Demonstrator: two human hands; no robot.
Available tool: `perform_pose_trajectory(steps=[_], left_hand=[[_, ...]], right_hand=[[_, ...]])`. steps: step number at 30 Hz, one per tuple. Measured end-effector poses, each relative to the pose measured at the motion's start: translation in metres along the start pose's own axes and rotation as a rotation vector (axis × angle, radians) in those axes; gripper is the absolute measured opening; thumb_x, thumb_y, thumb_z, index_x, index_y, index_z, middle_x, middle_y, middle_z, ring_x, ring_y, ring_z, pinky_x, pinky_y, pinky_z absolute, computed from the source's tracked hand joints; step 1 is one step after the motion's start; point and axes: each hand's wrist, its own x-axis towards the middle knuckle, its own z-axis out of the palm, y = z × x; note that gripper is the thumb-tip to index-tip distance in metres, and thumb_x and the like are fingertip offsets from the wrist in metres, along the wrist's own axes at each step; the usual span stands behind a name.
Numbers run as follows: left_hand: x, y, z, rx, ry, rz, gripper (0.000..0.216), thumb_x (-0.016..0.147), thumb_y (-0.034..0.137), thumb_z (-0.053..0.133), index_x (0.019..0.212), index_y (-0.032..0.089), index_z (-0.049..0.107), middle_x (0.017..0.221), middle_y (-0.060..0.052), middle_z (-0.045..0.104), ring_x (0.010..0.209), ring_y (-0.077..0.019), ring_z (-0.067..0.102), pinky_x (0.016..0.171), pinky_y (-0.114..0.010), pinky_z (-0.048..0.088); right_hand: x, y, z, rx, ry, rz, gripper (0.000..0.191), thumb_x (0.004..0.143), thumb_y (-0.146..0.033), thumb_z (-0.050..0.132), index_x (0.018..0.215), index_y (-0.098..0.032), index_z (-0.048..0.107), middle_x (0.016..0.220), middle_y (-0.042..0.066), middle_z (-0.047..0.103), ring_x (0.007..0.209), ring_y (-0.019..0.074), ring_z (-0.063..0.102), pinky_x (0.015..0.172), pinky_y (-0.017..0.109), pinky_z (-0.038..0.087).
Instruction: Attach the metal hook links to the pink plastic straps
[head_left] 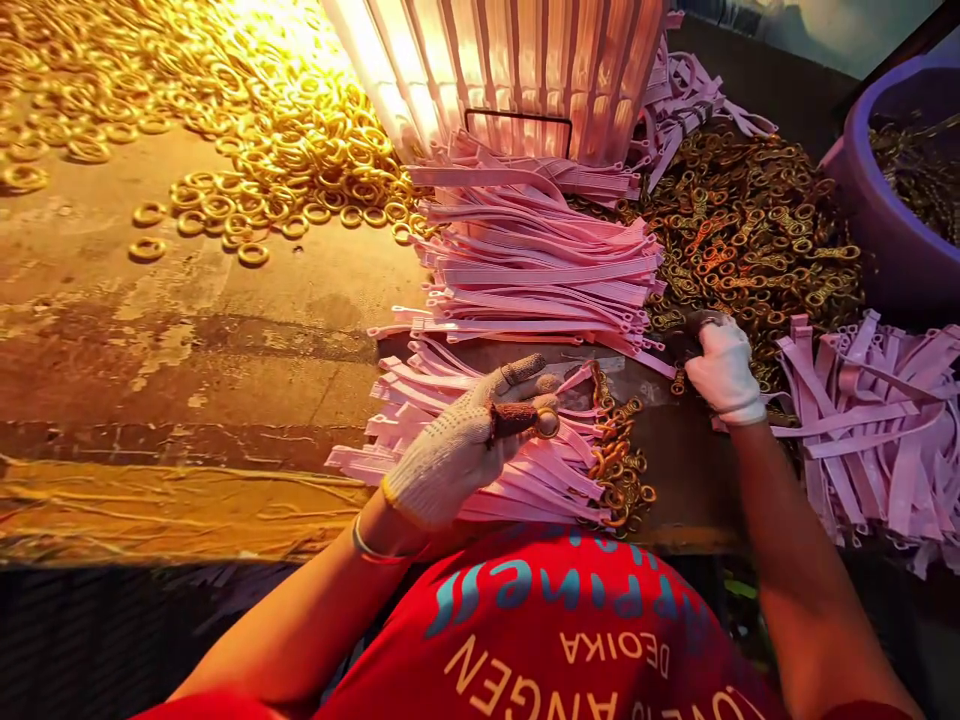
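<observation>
My left hand (461, 430), in a pale knitted glove with dark coverings on thumb and finger, is over a row of pink straps (420, 400). A gold ring (548, 424) is pinched at its thumb tip. My right hand (724, 370), in a white glove with dark fingertips, is closed at the near edge of a heap of brass-coloured swivel clasps (750, 230). What its fingertips hold is hidden. Just left of it, one pink strap end and a single clasp (678, 382) lie on the table. Clasps (619, 460) cluster at the right ends of the near straps.
Beyond my hands lies a thick stack of pink straps (540, 270) before a translucent ribbed bin (510, 70). Many gold rings (300, 130) spread across the table (225, 320) at the left. More straps (885, 430) and a purple tub (862, 140) are at the right.
</observation>
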Motion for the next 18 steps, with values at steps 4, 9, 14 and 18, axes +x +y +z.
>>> perform_pose_trajectory(steps=[4,9,14,18], left_hand=[[0.003,-0.007,0.009,-0.074,0.063,0.008,0.054,0.071,-0.006,0.072,0.119,0.014,0.062,0.097,-0.007,0.071,0.076,-0.0122,0.07,0.072,-0.021,0.06],[0.002,-0.017,0.02,-0.006,-0.068,0.043,0.048,0.071,-0.001,0.077,0.116,0.015,0.068,0.113,-0.01,0.074,0.095,-0.0179,0.073,0.083,-0.025,0.062],[-0.01,-0.023,0.025,0.257,-0.228,0.171,0.054,0.076,0.01,0.082,0.128,0.014,0.068,0.137,-0.015,0.067,0.126,-0.0302,0.064,0.107,-0.04,0.054],[-0.014,-0.027,0.018,0.445,-0.13,0.265,0.055,0.078,0.018,0.083,0.13,0.015,0.066,0.131,-0.013,0.071,0.118,-0.0293,0.068,0.1,-0.041,0.057]], right_hand=[[-0.047,-0.056,-0.021,0.645,0.134,-0.049,0.022,0.097,-0.025,0.047,0.114,-0.022,0.061,0.096,0.007,0.073,0.079,0.0207,0.069,0.077,0.035,0.056],[-0.09,-0.131,-0.035,0.868,0.077,-0.225,0.039,0.095,-0.021,0.062,0.133,-0.026,0.057,0.118,0.008,0.073,0.102,0.0205,0.072,0.094,0.035,0.058],[-0.1,-0.146,-0.035,0.948,-0.072,-0.241,0.052,0.089,-0.016,0.065,0.14,-0.024,0.054,0.125,0.01,0.072,0.111,0.0236,0.07,0.101,0.039,0.057],[-0.107,-0.145,-0.036,0.906,-0.123,-0.283,0.056,0.085,-0.008,0.06,0.139,-0.022,0.056,0.131,0.012,0.069,0.122,0.0264,0.066,0.109,0.044,0.052]])
